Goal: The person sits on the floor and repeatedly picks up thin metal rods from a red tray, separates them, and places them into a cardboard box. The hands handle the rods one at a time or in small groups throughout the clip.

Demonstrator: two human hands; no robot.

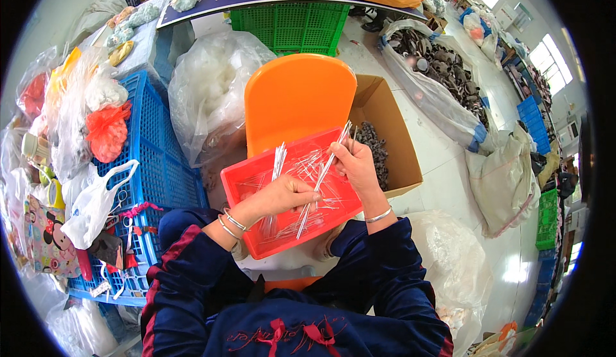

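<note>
Your R hand [356,164] has thumb + fingers clamped on the upper part of a white wire bundle [323,176]; your L hand [285,196] pinches thumb to finger on its lower half. The bundle slants over the red tray [350,203], ends sticking out past both grips.

Wires look v. light, thin, fairly stiff but prob. springy; can't tell the material. Smooth-looking, so they prob. slide on each other & fan out if squeezed at one end only. Best hold: a flat pinch approx. mid-length, w/ the other hand near an end. Single wires may bend or kink, so go easy on pressure.

Under your hands, loose wires [311,161] lie crisscross in the tray; a 2nd bundle [278,163] leans at its L side. Beyond: an orange chair [298,100] & a cardboard box [398,151] to the R.
</note>
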